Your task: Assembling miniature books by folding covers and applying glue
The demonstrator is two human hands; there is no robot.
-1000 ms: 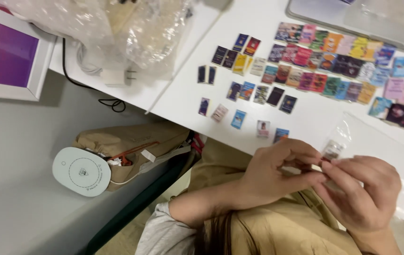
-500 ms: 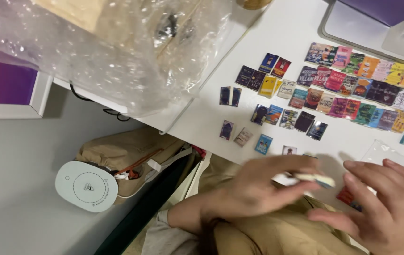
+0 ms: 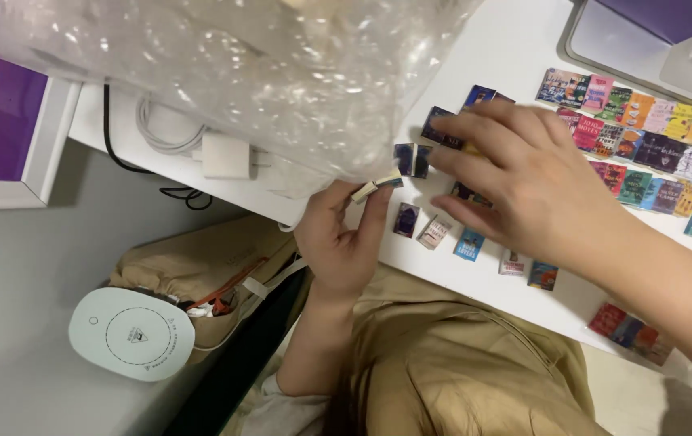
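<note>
**Here, two hands at work among rows of miniature books**

Now, biggest thing first: a sheet of clear bubble wrap (image 3: 225,73) billows across the upper left, draped over the white tabletop (image 3: 499,48) and hiding a good stretch of it. Below the tabletop edge sits a tan canvas bag (image 3: 200,266), and leaning against it a round white disc-shaped device (image 3: 132,333). The person's tan clothing (image 3: 459,371) fills the bottom centre. Top right, the corner of a grey tray (image 3: 604,40) peeks in.

On to the hands. The right hand (image 3: 523,182) is spread flat and wide over the tabletop, fingers (image 3: 475,129) extended, tips resting on or just above the left end of the rows of miniature books (image 3: 653,153); it grips nothing that I can see. The left hand (image 3: 342,242) comes up from below the edge, thumb and forefinger pinched narrow on one small cream-edged miniature book (image 3: 372,187), held just beside the bubble wrap's hem and clear of the tabletop.

Smaller still: a white charger block (image 3: 226,155) with its coiled cable lies under the wrap. A pair of dark little books (image 3: 412,159) stands just right of the held one. Loose covers (image 3: 435,232) lie scattered near the front edge, and a reddish few (image 3: 628,327) sit further right.
</note>
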